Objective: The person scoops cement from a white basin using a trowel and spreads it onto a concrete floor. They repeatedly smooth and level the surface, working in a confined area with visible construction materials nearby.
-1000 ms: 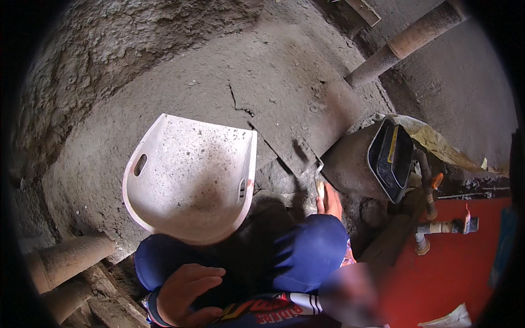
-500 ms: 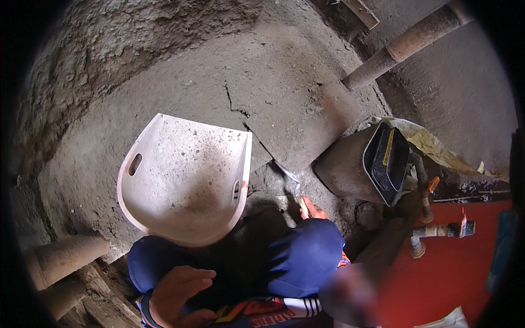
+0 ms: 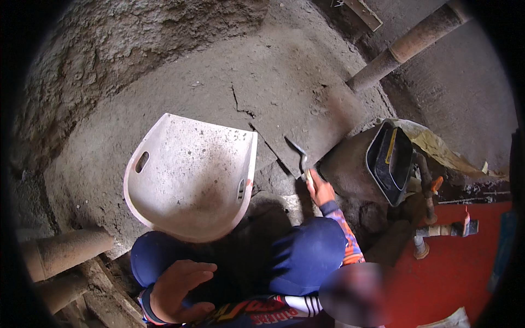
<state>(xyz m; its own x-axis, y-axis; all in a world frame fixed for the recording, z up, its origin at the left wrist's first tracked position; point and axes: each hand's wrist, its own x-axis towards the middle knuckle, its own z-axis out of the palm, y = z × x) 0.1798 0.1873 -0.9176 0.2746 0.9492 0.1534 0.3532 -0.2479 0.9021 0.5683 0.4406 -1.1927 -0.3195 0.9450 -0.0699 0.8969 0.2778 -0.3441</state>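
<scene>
Right hand [image 3: 322, 192] grips the trowel [image 3: 304, 160] firmly, its blade [image 3: 294, 144] over grey ground [image 3: 290, 104] between the white scoop-shaped pan [image 3: 191, 175] and dark bucket [image 3: 350, 168], left hand [image 3: 179, 291] half-open, seemingly empty; a low blade angle should serve best.

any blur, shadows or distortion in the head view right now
All in the head view: a soft round blur hides a patch at the lower edge, right of centre; dark stripes of shadow cross the right knee; a grey shade dims part of the white pan; fisheye leaves black corners; the trowel stays easy to make out.
</scene>
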